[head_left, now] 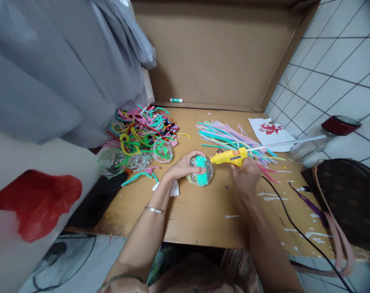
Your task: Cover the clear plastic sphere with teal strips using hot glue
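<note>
A craft corner, and it looks like one in somebody's home. Here's the worn yellow-brown wooden table, spotted with white drips, and on it a tangled heap of multicoloured fuzzy stems; over to the right, a loose fan of straight pastel stems. There's a yellow plastic glue gun too, so this is handwork country. And the homely touches? A dark brown patterned handbag parked at the table's right end, a clear bottle with a dark red lid, grey draped cloth on the left. White square wall tiles line the right side; a broad brown cardboard panel backs the table. Which room, the view doesn't tell.
</note>
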